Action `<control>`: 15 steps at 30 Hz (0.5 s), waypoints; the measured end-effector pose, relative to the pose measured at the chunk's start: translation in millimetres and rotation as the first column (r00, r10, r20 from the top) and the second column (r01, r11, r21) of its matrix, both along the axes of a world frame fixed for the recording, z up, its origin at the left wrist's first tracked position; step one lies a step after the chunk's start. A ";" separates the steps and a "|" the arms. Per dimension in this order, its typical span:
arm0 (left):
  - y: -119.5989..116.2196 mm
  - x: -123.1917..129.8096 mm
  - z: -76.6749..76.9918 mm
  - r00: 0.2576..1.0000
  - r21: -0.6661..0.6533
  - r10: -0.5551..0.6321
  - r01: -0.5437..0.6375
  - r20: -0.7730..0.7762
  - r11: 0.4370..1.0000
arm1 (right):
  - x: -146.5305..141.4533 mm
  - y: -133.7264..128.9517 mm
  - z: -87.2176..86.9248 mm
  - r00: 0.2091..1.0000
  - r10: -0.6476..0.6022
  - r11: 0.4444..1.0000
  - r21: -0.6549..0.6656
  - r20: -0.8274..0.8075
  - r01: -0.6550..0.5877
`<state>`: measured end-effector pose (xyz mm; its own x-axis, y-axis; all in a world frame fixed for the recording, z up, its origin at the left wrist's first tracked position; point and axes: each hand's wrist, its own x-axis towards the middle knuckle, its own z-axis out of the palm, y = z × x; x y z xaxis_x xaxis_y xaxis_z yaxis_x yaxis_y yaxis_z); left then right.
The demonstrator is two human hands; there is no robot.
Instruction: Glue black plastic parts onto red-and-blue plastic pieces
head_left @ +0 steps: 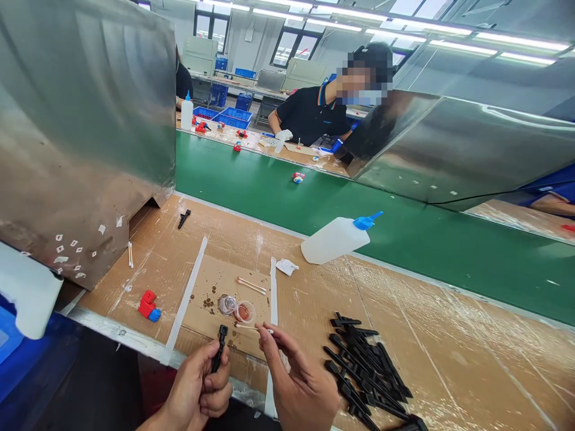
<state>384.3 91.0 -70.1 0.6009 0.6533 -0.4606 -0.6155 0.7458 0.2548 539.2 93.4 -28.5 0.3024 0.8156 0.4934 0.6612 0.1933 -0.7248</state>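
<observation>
Left hand (197, 389) clamps black plastic part (220, 348) upright, right hand (299, 383) pinches cotton swab (252, 327) near glue cap (245, 312); best dab lightly, steadying part's tip.

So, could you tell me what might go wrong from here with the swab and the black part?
The swab in the right hand might drip past the black part held by the left hand. The small cup sits close and could be knocked. The bottle lies on its side and might leak.
</observation>
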 end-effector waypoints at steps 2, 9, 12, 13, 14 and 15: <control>-0.2 0.4 0.0 1.000 -0.002 0.006 -0.006 -0.004 1.000 | -4.4 -1.7 0.3 0.999 0.045 0.999 0.011 -0.003 -0.045; 0.3 0.9 1.4 1.000 0.019 -0.002 0.003 -0.008 1.000 | -10.1 -2.8 -6.0 0.990 0.139 0.990 0.009 -0.021 -0.138; 0.5 1.0 5.2 1.000 0.028 -0.007 0.007 -0.003 1.000 | -11.3 -1.2 -5.8 0.989 0.146 0.989 0.023 0.013 -0.147; 0.4 1.0 6.6 1.000 0.030 -0.005 0.006 -0.005 1.000 | -11.7 -0.7 -5.6 0.988 0.149 0.988 0.028 0.028 -0.150; 0.4 0.9 7.9 1.000 0.033 -0.005 0.005 -0.009 0.999 | -12.0 -0.3 -5.3 0.987 0.155 0.987 0.035 0.044 -0.157; 0.4 0.8 9.1 1.000 0.037 -0.005 0.005 -0.009 0.999 | -12.4 0.1 -4.9 0.985 0.162 0.985 0.042 0.059 -0.164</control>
